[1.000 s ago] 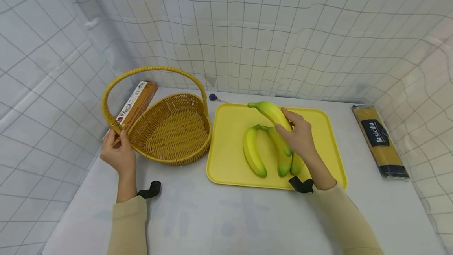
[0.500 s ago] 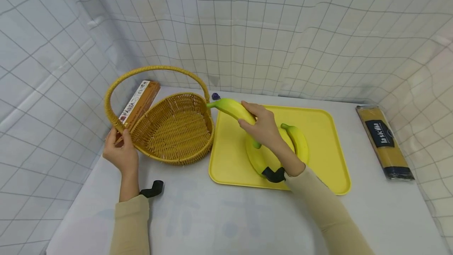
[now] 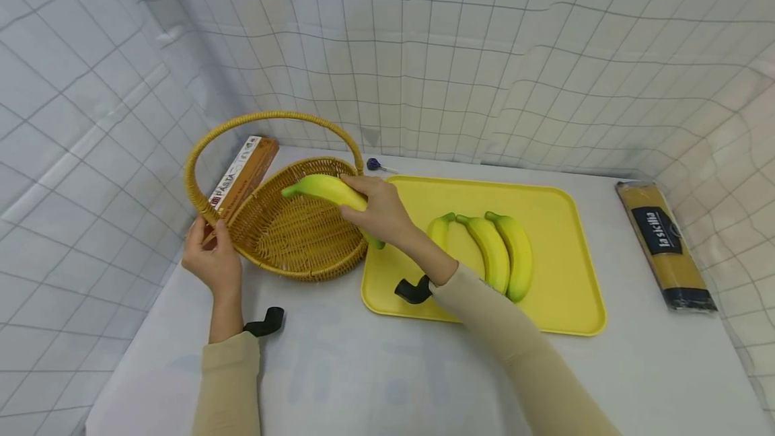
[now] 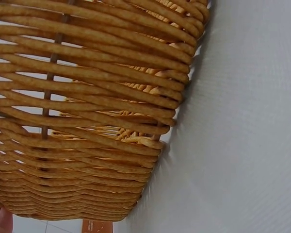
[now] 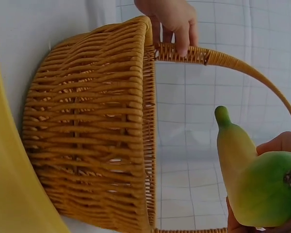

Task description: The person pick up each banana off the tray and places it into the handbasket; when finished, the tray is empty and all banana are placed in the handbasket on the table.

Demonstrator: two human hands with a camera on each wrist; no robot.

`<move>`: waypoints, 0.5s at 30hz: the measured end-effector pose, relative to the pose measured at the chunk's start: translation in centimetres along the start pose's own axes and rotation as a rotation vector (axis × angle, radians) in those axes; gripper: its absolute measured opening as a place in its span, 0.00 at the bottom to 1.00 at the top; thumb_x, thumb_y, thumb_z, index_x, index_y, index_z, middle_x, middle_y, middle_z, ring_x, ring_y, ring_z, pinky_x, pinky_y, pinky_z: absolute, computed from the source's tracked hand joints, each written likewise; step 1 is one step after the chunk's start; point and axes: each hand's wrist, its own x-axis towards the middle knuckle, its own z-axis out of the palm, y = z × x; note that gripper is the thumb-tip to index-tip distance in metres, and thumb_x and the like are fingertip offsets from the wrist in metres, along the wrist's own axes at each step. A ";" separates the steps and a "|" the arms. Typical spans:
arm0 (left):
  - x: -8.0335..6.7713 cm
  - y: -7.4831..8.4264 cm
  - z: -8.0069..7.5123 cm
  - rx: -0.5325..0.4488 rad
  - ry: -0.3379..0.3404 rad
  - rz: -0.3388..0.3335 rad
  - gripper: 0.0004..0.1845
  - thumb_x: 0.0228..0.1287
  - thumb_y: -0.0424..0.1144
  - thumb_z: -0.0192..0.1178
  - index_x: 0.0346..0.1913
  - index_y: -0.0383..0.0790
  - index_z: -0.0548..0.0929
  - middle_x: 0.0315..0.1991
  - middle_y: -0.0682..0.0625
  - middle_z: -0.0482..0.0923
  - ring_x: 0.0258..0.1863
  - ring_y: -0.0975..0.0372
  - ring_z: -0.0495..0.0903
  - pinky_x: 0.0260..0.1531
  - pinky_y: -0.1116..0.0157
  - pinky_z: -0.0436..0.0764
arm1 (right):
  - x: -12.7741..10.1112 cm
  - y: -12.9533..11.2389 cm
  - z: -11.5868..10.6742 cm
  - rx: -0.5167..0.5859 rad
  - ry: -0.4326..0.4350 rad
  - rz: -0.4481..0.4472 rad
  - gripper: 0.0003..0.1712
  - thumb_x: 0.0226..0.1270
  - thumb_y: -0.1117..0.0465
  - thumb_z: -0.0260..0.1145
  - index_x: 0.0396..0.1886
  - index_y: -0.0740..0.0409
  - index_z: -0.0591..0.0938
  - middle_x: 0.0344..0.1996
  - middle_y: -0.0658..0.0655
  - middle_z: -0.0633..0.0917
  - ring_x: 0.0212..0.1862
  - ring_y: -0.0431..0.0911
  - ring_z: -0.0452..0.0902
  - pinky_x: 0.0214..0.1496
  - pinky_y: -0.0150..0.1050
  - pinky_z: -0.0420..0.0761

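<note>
"Where's the banana (image 3: 327,188)?"

"Left of the frame's centre, mostly above the opening of the basket (image 3: 303,273) — the right hand (image 3: 383,210) grips it, stem pointing left."

"And the left hand (image 3: 212,258)?"

"Farther left, pinching the foot of the handle (image 3: 266,115), probably to steady things."

"Which step, then?"

"Loading, I'd judge, with three bananas (image 3: 489,254) on the tray (image 3: 563,274), right of centre. Next calls for lowering this one inside, then loosening the grip."

Pasta box (image 3: 245,175) L, dk lollipop (image 3: 373,163), "la sicilia" pkt (image 3: 666,245) far R, gridded cloth (image 3: 460,52) bkgd
</note>
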 end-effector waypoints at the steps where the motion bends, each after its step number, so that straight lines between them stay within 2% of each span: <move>1: 0.0 0.0 -0.1 -0.002 -0.001 0.003 0.15 0.66 0.39 0.59 0.54 0.43 0.86 0.44 0.48 0.84 0.39 0.77 0.75 0.37 0.77 0.74 | 0.4 -0.1 0.5 -0.002 -0.010 -0.004 0.31 0.61 0.60 0.65 0.66 0.60 0.75 0.57 0.60 0.83 0.32 0.44 0.71 0.29 0.28 0.71; 6: 0.0 0.2 -0.3 -0.004 0.000 0.009 0.15 0.66 0.41 0.60 0.54 0.46 0.86 0.44 0.48 0.84 0.39 0.77 0.75 0.38 0.77 0.74 | 2.5 -0.4 2.8 -0.005 -0.051 -0.010 0.31 0.62 0.61 0.65 0.66 0.61 0.75 0.57 0.61 0.82 0.25 0.42 0.70 0.26 0.26 0.70; 11: 0.0 0.1 -0.2 -0.012 0.002 0.010 0.16 0.66 0.41 0.60 0.55 0.48 0.85 0.44 0.48 0.84 0.39 0.77 0.76 0.37 0.78 0.74 | 4.4 0.1 4.7 0.004 -0.106 0.041 0.31 0.62 0.60 0.66 0.66 0.63 0.74 0.60 0.62 0.80 0.30 0.41 0.73 0.30 0.26 0.72; 15: -0.1 -0.1 -0.2 -0.017 -0.001 0.032 0.16 0.66 0.39 0.60 0.55 0.46 0.85 0.42 0.51 0.83 0.38 0.77 0.76 0.36 0.79 0.73 | 5.5 1.1 5.9 0.025 -0.140 0.118 0.31 0.63 0.58 0.67 0.66 0.61 0.74 0.61 0.60 0.80 0.32 0.42 0.76 0.33 0.28 0.74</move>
